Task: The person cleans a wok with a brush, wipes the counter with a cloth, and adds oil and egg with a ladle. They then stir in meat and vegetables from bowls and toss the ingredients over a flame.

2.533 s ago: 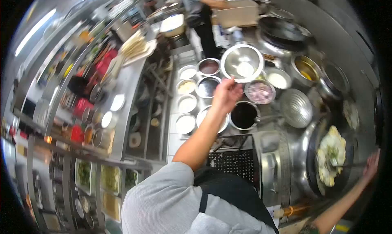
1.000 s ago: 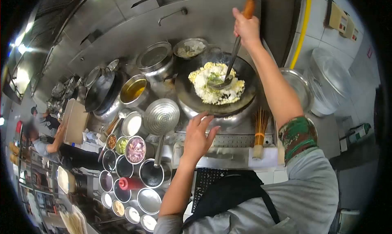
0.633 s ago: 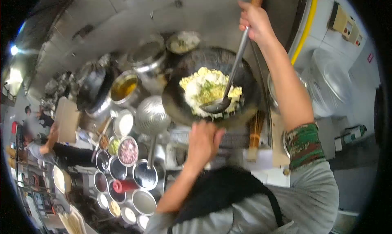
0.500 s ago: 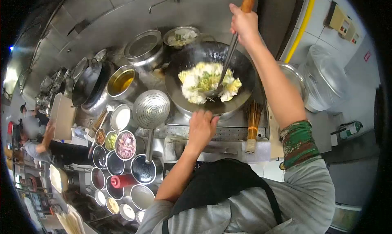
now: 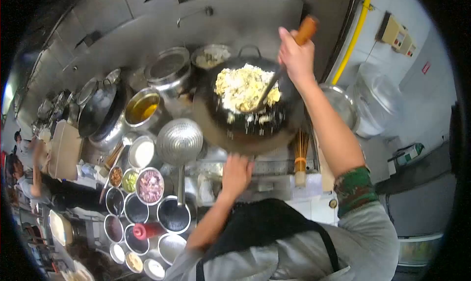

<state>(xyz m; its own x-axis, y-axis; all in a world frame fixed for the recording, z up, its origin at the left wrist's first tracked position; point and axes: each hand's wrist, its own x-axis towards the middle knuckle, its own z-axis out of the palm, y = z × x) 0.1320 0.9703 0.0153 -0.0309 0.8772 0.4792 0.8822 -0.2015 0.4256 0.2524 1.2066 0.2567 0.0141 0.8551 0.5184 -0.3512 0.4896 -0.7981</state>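
Observation:
My right hand (image 5: pixel 297 59) is wrapped round the wooden-ended handle of a long ladle (image 5: pixel 271 88), whose bowl is down among the food. Pale yellow and white food (image 5: pixel 245 87) sits in a dark wok (image 5: pixel 216 126), piled toward its far side, with small bits nearer me. My left hand (image 5: pixel 237 174) is at the wok's near edge, fingers together against the rim; what they grip is blurred.
A perforated strainer (image 5: pixel 180 141) lies left of the wok, beside an oil pot (image 5: pixel 142 108) and several ingredient bowls such as chopped onion (image 5: pixel 150 186). A bamboo brush (image 5: pixel 300 160) is at the right. Another person (image 5: pixel 37 185) stands far left.
The food has shifted toward the wok's far side and bunched together, baring the near part. The wok looks tilted and blurred. My right hand and the ladle sit lower in view.

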